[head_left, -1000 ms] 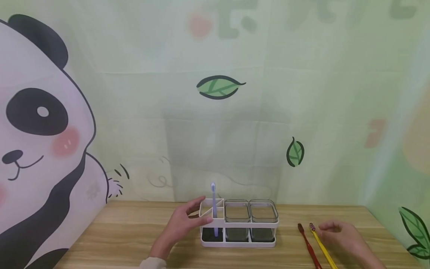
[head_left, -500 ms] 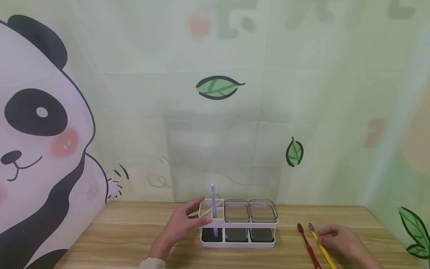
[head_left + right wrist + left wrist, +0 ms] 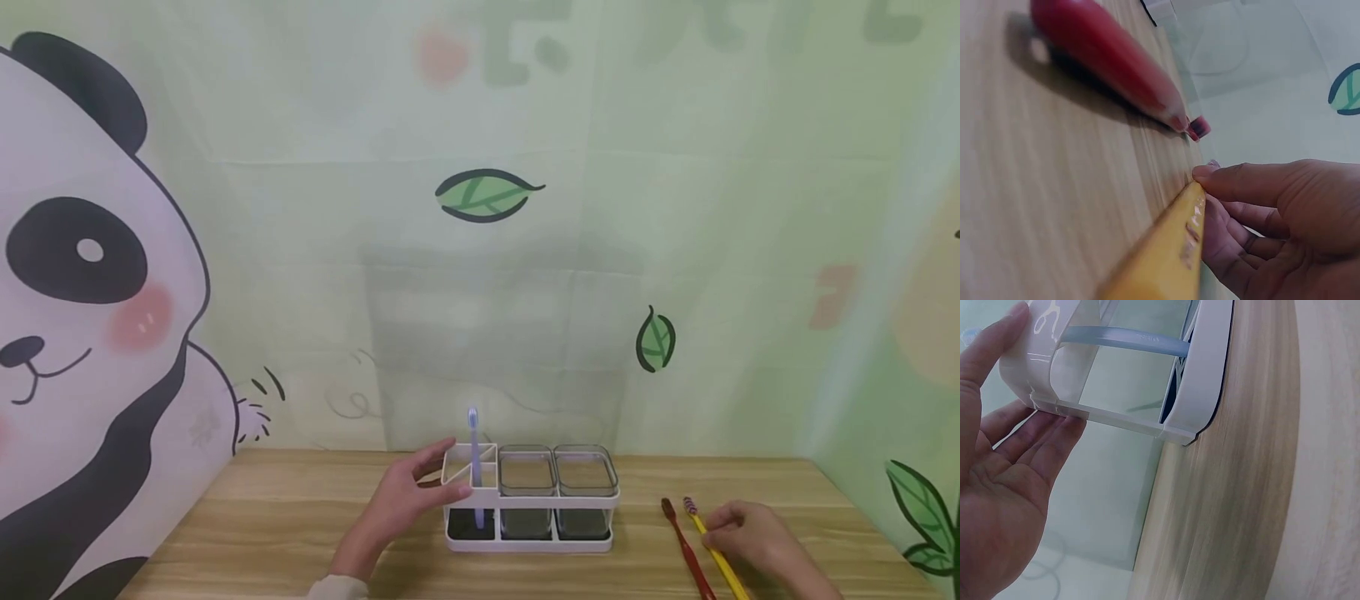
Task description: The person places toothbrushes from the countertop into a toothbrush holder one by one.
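My left hand grips the left end of a white toothbrush holder, thumb at the front and fingers round the back. In the left wrist view the fingers touch its upper band. A pale blue-violet toothbrush stands upright in the divided left section. At the right, my right hand pinches a yellow toothbrush between thumb and fingers, below its striped head. The right wrist view shows the thumb on the upper edge of the yellow handle. Left of it lies a dark red toothbrush.
Two clear square cups sit in the holder's middle and right sections. The wooden table ends at a pale green cloth backdrop with a printed panda and leaves.
My right hand has moved slightly left onto the yellow toothbrush and its thumb and fingers have closed on it. My left hand stays on the holder.
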Tool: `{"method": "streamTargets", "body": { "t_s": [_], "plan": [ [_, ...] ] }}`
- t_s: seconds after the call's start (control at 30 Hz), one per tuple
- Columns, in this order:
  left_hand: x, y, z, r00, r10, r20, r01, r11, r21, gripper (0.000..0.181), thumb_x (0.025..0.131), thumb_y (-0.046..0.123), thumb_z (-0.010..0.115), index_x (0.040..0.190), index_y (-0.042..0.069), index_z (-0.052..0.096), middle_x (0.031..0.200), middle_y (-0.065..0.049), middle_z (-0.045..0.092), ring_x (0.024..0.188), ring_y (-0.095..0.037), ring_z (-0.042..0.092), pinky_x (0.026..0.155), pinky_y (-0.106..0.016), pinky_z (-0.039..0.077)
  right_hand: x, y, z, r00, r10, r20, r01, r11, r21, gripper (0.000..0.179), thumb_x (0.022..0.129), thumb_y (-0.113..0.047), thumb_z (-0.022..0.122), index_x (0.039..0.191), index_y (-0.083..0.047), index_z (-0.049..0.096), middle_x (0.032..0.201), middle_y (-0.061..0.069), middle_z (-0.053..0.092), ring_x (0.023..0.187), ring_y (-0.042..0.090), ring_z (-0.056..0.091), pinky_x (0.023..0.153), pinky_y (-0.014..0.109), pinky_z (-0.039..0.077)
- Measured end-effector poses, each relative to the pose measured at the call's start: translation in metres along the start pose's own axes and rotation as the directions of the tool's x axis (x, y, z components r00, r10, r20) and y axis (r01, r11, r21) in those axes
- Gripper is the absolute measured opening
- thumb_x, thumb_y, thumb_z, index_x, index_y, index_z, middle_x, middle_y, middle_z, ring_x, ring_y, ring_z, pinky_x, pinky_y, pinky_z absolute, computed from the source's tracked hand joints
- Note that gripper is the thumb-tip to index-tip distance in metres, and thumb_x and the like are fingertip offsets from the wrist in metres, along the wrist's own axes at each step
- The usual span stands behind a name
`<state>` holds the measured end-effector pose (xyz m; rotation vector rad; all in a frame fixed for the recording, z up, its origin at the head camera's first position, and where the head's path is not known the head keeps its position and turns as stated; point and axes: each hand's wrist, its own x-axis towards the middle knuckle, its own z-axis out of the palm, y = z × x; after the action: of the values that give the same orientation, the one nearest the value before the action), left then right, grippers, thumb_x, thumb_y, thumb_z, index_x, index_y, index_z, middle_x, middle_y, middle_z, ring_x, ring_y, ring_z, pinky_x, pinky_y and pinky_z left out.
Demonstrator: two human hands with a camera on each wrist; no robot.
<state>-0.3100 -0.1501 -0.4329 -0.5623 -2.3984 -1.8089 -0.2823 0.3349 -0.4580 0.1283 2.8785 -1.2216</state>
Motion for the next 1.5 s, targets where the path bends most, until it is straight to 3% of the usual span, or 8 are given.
{"method": "streamTargets", "body": {
  "t_s": [0.27,0.53,0.8,0.97,1.13,1.5],
  "plan": [
    [0.000,-0.001,0.001,1.000,-0.003,-0.012,0.003,1.000,0.006,0.074,0.088,0.025,0.090,0.151,0.004,0.058,0.145,-0.024,0.062,0.132,-0.043,0.060,0.106,-0.052,0.053,0.003,-0.001,0.003,0.999,0.029,-0.012,-0.030,0.999,-0.024,0.019,0.087,-0.006,0.082,0.097,0.006,0.071,0.082,0.003,0.070,0.076,0.018,0.064,0.068,0.034,0.057],
    [0.000,-0.001,0.001,1.000,-0.003,-0.007,0.003,1.000,0.006,0.074,0.088,0.025,0.090,0.151,0.003,0.058,0.146,-0.025,0.061,0.132,-0.044,0.060,0.105,-0.052,0.054,0.000,0.002,0.003,0.999,-0.016,-0.034,0.015,1.000,-0.016,0.017,0.087,-0.006,0.081,0.096,0.006,0.073,0.084,0.002,0.070,0.076,0.019,0.063,0.065,0.032,0.056],
    [0.000,-0.001,0.001,1.000,-0.004,-0.001,0.004,1.000,0.007,0.074,0.088,0.026,0.089,0.152,0.004,0.057,0.147,-0.025,0.059,0.132,-0.045,0.060,0.105,-0.052,0.054,-0.001,0.001,-0.003,1.000,0.030,-0.004,-0.030,0.999,0.043,0.028,0.089,-0.012,0.081,0.106,0.010,0.075,0.093,0.007,0.073,0.082,0.020,0.063,0.070,0.033,0.055],
    [0.000,0.000,0.001,1.000,-0.003,0.001,0.003,1.000,0.011,0.075,0.089,0.027,0.089,0.152,0.004,0.057,0.148,-0.025,0.059,0.133,-0.045,0.059,0.105,-0.052,0.054,-0.004,-0.005,-0.008,0.999,-0.028,-0.019,0.029,0.996,0.079,0.026,0.092,-0.009,0.078,0.109,0.010,0.075,0.095,0.011,0.075,0.082,0.021,0.065,0.070,0.032,0.057],
    [-0.001,0.000,0.001,1.000,-0.009,-0.002,0.009,1.000,0.020,0.074,0.089,0.026,0.089,0.152,0.004,0.057,0.149,-0.024,0.058,0.133,-0.046,0.059,0.105,-0.053,0.054,-0.009,-0.013,-0.017,0.996,-0.079,-0.028,0.082,0.989,0.125,0.031,0.097,-0.008,0.075,0.116,0.016,0.070,0.100,0.018,0.076,0.084,0.024,0.072,0.074,0.036,0.064],
    [0.000,-0.001,0.001,1.000,-0.011,-0.006,0.011,1.000,0.011,0.075,0.088,0.025,0.089,0.152,0.003,0.057,0.146,-0.025,0.061,0.132,-0.045,0.060,0.105,-0.053,0.054,-0.017,-0.032,-0.032,0.998,-0.064,-0.022,0.067,0.980,0.187,0.041,0.100,-0.019,0.075,0.127,0.011,0.067,0.112,0.022,0.076,0.095,0.033,0.076,0.088,0.053,0.061]
  ]
}}
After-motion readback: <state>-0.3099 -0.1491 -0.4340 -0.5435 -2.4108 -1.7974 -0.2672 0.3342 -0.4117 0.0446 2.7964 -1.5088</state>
